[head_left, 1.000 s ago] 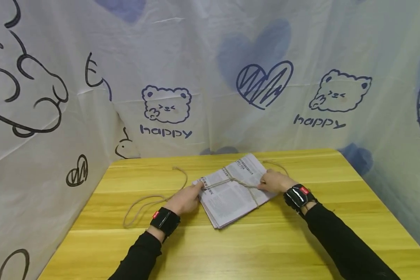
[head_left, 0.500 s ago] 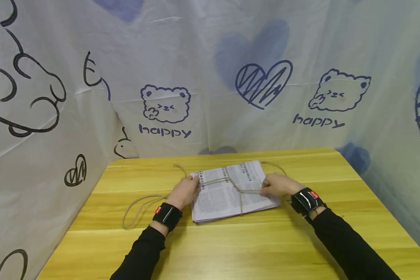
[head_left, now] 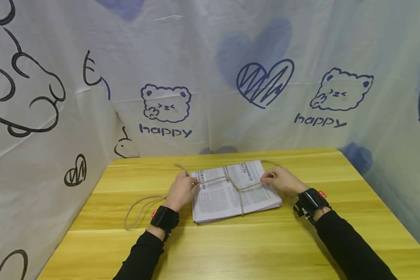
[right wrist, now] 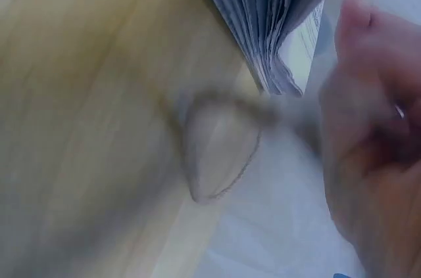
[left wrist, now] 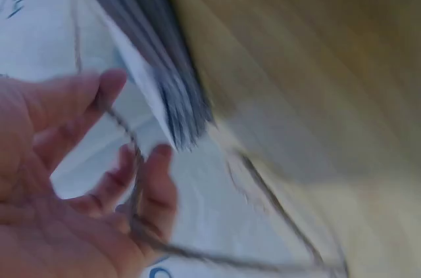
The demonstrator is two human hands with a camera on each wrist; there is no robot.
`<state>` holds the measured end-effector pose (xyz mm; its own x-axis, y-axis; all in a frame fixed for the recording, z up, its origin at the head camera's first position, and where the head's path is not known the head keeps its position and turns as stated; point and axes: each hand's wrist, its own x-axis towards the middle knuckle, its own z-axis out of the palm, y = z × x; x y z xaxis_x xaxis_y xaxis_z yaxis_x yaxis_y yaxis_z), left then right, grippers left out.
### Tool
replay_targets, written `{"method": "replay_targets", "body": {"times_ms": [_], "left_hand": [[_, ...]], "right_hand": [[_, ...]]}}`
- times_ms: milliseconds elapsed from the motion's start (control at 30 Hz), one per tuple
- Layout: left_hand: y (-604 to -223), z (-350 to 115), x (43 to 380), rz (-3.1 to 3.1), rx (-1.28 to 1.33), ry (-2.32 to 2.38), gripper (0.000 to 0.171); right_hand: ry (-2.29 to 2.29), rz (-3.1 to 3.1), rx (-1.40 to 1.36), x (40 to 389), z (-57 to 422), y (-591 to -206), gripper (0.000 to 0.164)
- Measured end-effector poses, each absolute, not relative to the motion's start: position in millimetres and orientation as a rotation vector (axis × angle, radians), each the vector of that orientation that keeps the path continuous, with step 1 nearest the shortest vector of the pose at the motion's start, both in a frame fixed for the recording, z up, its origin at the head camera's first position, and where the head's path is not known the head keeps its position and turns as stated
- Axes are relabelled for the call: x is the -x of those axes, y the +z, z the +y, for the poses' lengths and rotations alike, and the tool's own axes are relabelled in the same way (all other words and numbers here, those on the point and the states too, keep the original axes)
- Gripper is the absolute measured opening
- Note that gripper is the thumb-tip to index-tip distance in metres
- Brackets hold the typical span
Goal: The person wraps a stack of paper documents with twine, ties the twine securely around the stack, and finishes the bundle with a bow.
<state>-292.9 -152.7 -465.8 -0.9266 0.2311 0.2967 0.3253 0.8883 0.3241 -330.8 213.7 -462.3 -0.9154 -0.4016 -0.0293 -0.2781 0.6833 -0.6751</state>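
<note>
A stack of folded newspapers (head_left: 217,200) lies flat on the table, with twine (head_left: 240,198) running across its top both ways and crossing near the middle. At the stack's left edge my left hand (head_left: 182,190) pinches one end of the twine; in the left wrist view the twine (left wrist: 122,120) passes from thumb and forefinger down across the other fingers. My right hand (head_left: 283,181) pinches the opposite end at the right edge. In the right wrist view the right hand (right wrist: 375,133) is partly blurred beside the layered paper edges (right wrist: 263,28). The stack's underside is hidden.
A loose loop of twine (head_left: 134,212) lies on the yellow wood-grain table (head_left: 231,252) left of the left hand. Another loose length (head_left: 271,162) curves behind the right hand. A printed white cloth (head_left: 210,116) hangs behind and at both sides.
The newspaper stack has turned from a steep slant to nearly square with the table. My right hand has lifted slightly, and the twine between the hands looks straighter.
</note>
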Motion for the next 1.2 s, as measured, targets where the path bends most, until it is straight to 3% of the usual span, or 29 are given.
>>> {"method": "replay_targets", "body": {"times_ms": [367, 700, 933, 1200], "left_hand": [[-460, -156, 287, -2.893, 0.579, -0.733, 0.019], [-466, -174, 301, -3.116, 0.525, -0.992, 0.026], [-467, -182, 306, -3.084, 0.385, -1.226, 0.025], [-471, -181, 304, -3.115, 0.368, -1.179, 0.030]], "right_hand": [[-0.803, 2.949, 0.525, 333, 216, -454, 0.018], [-0.678, 2.839, 0.565, 351, 228, -466, 0.031], [-0.741, 2.794, 0.534, 357, 236, -473, 0.028], [-0.894, 2.771, 0.500, 355, 235, -476, 0.024]]}}
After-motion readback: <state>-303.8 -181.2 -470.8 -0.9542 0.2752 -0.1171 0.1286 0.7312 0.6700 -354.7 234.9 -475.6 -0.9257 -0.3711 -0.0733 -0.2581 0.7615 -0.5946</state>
